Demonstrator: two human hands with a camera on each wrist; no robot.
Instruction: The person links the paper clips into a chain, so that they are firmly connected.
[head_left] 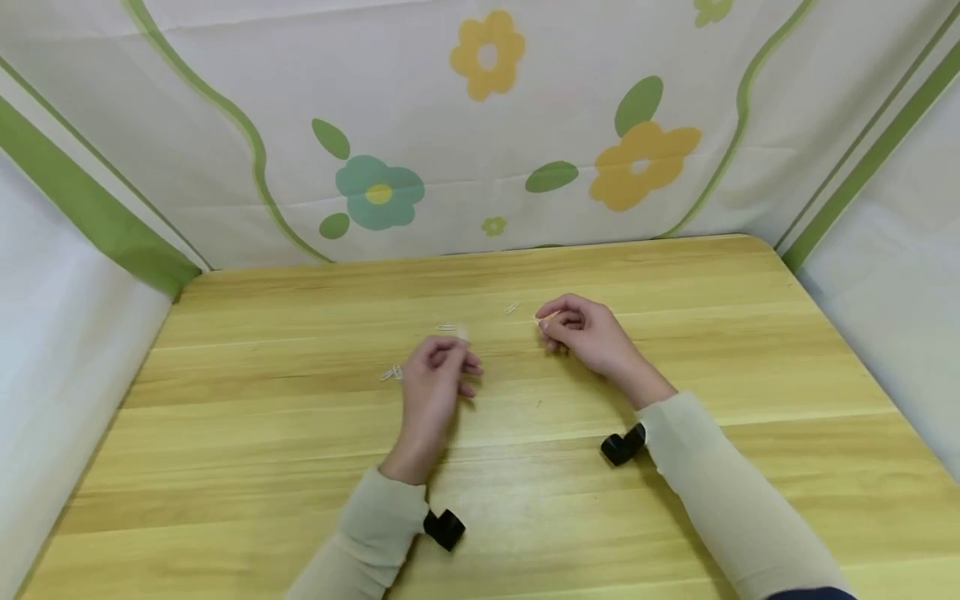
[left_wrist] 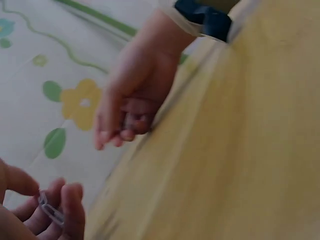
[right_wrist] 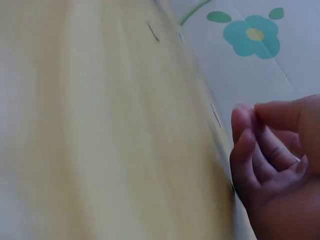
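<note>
The left hand (head_left: 435,379) reaches forward from its sleeve (head_left: 378,521), wrist above the wooden table (head_left: 525,517), thumb and fingers bent and pinching a paper clip piece (left_wrist: 52,214). The right hand (head_left: 596,335) angles inward, fingers curled, thumb and forefinger tips meeting; whether they grasp anything, I cannot tell. Loose clips (head_left: 392,373) lie just beside the left hand; another clip (head_left: 513,308) lies near the right fingertips.
</note>
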